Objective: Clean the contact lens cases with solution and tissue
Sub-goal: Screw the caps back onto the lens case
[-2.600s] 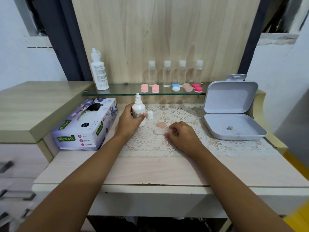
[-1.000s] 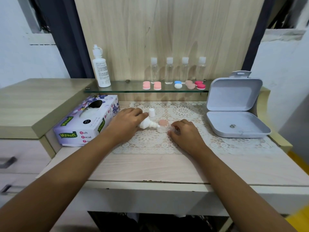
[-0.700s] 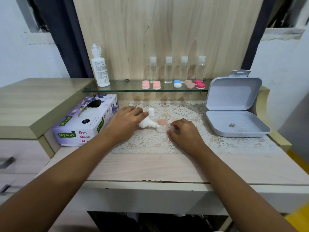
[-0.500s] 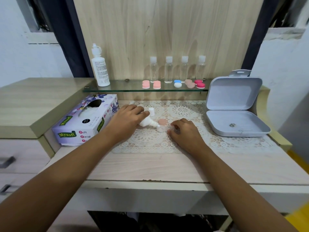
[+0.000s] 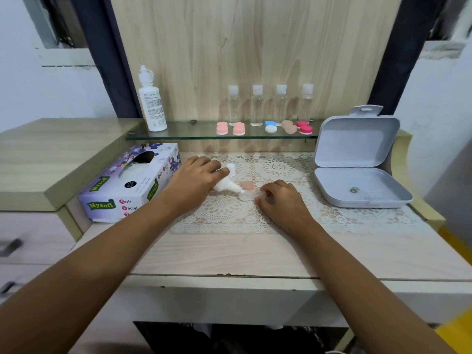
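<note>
On the counter [image 5: 229, 254] lies a lace mat [image 5: 224, 213]. The right hand [image 5: 281, 203] rests on it knuckles up, fingers [image 5: 263, 198] curled and pinching the right end of the clear case [image 5: 245, 197], which sits flat on the mat just left of the fingertips. The left hand [image 5: 195, 182] grips the small bottle [image 5: 226, 185], tipped so that its nozzle points at the case. I cannot tell whether they touch. A peach lid [image 5: 248, 185] lies just behind the case, and a white cap [image 5: 231, 169] beyond the bottle. The tissue box [image 5: 122, 190] is at the left and an open grey box [image 5: 357, 185] at the right. Farthest, the shelf [image 5: 194, 135] holds coloured cases [image 5: 270, 127].
</note>
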{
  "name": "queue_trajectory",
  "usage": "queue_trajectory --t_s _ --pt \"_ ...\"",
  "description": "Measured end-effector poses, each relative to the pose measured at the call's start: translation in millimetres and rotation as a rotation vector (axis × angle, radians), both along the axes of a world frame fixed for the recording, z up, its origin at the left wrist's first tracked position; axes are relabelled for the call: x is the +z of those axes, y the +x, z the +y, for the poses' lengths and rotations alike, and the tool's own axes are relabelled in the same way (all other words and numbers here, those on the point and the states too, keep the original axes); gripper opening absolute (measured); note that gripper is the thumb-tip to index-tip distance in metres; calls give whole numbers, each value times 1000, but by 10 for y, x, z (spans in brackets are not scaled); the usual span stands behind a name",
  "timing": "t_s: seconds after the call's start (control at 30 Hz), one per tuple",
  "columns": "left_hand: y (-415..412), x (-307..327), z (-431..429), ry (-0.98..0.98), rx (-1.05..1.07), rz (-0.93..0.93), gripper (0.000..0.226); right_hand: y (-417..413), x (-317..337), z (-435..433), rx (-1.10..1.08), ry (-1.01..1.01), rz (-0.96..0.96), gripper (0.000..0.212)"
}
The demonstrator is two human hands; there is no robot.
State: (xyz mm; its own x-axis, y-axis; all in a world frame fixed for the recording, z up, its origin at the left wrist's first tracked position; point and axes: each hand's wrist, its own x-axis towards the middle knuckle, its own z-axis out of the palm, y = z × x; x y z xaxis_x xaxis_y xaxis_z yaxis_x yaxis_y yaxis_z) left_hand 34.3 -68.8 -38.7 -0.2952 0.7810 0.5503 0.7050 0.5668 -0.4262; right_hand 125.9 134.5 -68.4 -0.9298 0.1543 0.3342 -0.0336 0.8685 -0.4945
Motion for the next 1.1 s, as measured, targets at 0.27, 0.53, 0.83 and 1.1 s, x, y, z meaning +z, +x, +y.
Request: queue_trajectory --t_s 0.27,0.53,0.83,1.1 --pt "-23 -19 -2 10 1 1 52 -7 -8 3 -4 2 3 27" --pt "-26 -37 -15 28 14 -53 52 -17 -15 9 -1 -6 1 27" --pt "19 14 81 82 -3 -88 54 -46 -24 27 -1 -39 -2 27" --pt "2 16 258 65 -48 -80 54 -49 -8 38 14 -56 -4 27"
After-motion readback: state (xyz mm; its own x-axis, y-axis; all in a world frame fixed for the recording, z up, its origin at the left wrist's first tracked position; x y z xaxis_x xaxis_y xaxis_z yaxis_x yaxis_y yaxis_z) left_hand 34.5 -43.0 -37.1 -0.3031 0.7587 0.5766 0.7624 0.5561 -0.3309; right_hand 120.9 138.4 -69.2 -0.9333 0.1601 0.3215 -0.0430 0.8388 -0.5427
